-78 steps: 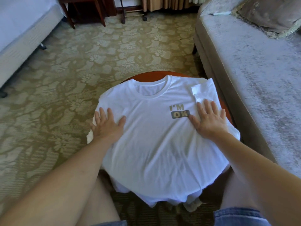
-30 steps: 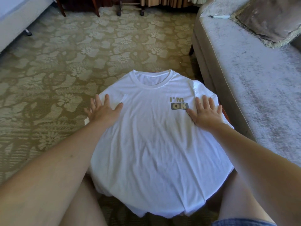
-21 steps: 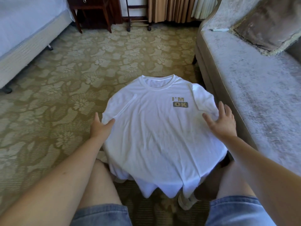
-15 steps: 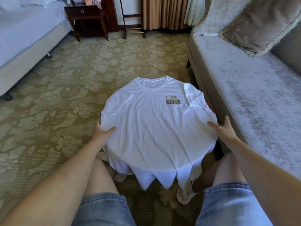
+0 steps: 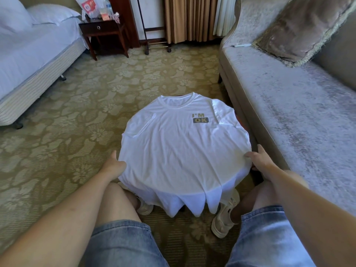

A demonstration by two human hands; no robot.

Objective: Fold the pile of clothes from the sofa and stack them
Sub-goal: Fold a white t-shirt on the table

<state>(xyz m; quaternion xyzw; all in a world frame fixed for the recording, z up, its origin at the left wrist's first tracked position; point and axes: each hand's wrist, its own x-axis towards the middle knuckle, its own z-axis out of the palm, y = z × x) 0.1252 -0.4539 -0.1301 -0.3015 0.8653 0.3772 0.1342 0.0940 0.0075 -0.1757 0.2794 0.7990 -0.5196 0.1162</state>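
Left hand (image 5: pixel 113 166) and right hand (image 5: pixel 259 160) sit well apart, thumbs on the white t-shirt (image 5: pixel 179 147) spread beside the sofa (image 5: pixel 289 105) — can't tell if the fingers pinch it. I'd fold the sofa-side sleeve in first — edges straight.

We find the counter (image 5: pixel 240 120) almost wholly hidden under the white T-shirt (image 5: pixel 179 151). The left hand (image 5: pixel 112 167) has its fingers out of sight beneath the cloth; the right hand (image 5: pixel 259 160) partly so. The items (image 5: pixel 96 7) on the nightstand (image 5: pixel 100 28) are too blurred to name. The frame edge cuts off the bed (image 5: pixel 28 54).
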